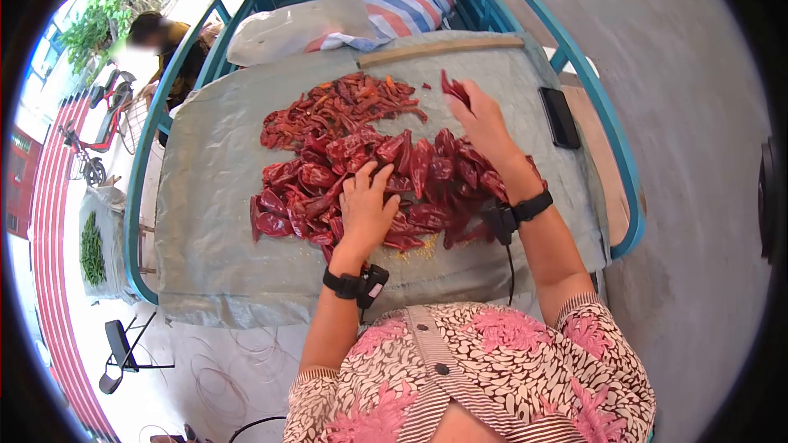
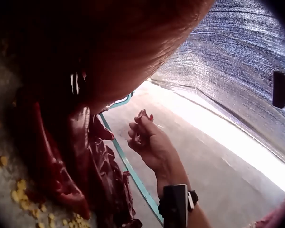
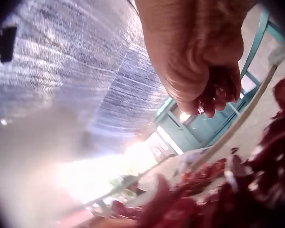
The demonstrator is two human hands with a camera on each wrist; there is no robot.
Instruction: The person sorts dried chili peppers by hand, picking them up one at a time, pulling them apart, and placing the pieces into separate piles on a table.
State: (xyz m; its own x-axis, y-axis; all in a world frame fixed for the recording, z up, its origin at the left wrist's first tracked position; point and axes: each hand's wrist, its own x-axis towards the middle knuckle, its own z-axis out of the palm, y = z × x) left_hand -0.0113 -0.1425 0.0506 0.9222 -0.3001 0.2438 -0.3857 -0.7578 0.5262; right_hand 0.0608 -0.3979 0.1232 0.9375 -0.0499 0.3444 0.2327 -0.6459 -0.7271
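Sorting appears under way — your right grip (image 1: 486, 121) clasps red peppers (image 1: 454, 90) right of upper centre, your left grip (image 1: 366, 207) lies relaxed on the central pile (image 1: 420, 168) — and a clean release seems called for next.

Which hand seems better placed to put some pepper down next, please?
Probably the right hand: it holds red pepper beyond the big pepper pile, while the left hand rests on that pile.
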